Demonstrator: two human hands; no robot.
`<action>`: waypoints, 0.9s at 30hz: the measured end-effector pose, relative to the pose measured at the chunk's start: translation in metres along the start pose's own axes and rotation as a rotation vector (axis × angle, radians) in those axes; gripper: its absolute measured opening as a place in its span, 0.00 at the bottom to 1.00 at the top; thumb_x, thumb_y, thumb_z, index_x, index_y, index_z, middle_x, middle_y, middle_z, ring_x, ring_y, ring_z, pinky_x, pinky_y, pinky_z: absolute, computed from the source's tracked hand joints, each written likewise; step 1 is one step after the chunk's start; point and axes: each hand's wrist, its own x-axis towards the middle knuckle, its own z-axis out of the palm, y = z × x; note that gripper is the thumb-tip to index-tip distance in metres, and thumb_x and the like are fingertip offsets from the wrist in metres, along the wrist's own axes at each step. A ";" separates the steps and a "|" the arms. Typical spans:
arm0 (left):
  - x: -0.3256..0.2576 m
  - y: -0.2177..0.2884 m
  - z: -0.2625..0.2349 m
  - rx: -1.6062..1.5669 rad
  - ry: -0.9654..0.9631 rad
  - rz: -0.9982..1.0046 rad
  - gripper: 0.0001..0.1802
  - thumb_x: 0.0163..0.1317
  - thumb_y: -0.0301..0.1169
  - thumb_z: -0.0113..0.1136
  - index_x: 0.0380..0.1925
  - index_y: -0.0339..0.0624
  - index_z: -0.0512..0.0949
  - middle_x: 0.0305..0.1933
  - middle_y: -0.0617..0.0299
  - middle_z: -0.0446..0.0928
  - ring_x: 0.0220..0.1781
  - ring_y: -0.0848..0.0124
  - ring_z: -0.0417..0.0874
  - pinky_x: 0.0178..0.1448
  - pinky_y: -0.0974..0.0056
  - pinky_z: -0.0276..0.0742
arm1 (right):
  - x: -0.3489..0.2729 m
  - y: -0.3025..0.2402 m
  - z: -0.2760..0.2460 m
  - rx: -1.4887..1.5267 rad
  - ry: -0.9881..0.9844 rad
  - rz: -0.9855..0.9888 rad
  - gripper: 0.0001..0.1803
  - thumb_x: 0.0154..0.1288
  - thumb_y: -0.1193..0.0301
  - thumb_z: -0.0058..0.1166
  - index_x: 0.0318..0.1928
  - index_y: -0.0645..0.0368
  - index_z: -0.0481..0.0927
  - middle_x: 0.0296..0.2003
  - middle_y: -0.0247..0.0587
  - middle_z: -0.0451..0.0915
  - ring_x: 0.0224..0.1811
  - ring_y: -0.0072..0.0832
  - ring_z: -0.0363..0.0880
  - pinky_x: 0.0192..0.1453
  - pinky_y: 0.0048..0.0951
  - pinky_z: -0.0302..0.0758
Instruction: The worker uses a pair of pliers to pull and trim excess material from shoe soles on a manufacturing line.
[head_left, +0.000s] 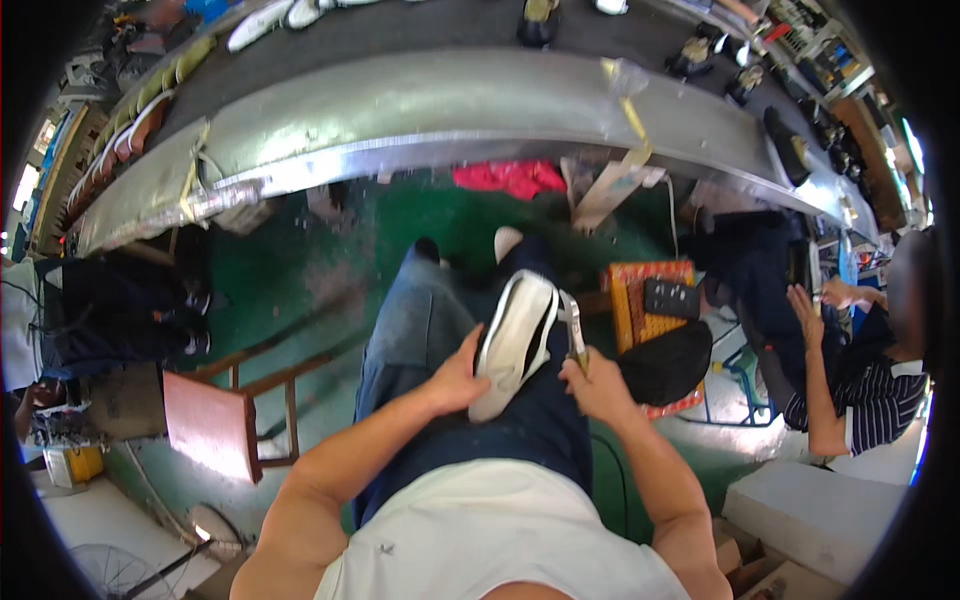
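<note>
The light is uneven: strong glare lies along the metal bench [420, 105] edge and on the stool seat [208, 425], while the green floor [270, 265] near the bench is dim. The fisheye bends straight lines; the corners are black.

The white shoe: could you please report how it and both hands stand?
Left hand gripping white shoe over the lap. Right hand holding metal-headed tool by shoe's right edge, contact unclear. No obstruction seen at either hand.

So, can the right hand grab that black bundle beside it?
Probably yes: nothing seems to lie between the right hand and the black bundle. But that hand grips a metal tool, so it might need to set that down first.
</note>
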 end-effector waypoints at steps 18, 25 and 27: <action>0.033 -0.016 0.026 -0.222 0.429 -0.140 0.34 0.83 0.50 0.33 0.69 0.31 0.71 0.65 0.41 0.79 0.69 0.51 0.78 0.73 0.58 0.68 | 0.004 -0.015 0.033 -0.365 -0.249 -0.422 0.18 0.69 0.62 0.59 0.48 0.65 0.76 0.41 0.61 0.82 0.45 0.53 0.84 0.49 0.49 0.80; 0.033 -0.012 0.020 0.125 0.475 0.150 0.27 0.80 0.41 0.40 0.69 0.36 0.70 0.62 0.35 0.77 0.63 0.40 0.79 0.66 0.50 0.75 | 0.021 -0.045 0.004 -0.608 -0.072 -0.408 0.19 0.68 0.65 0.60 0.49 0.67 0.72 0.43 0.60 0.81 0.47 0.57 0.82 0.51 0.51 0.79; 0.034 -0.007 0.019 0.127 0.451 0.207 0.27 0.79 0.40 0.43 0.72 0.38 0.68 0.66 0.34 0.74 0.62 0.40 0.80 0.65 0.50 0.77 | 0.023 -0.024 0.012 -0.553 -0.078 -0.340 0.17 0.69 0.65 0.59 0.47 0.66 0.73 0.41 0.57 0.82 0.44 0.54 0.83 0.49 0.50 0.79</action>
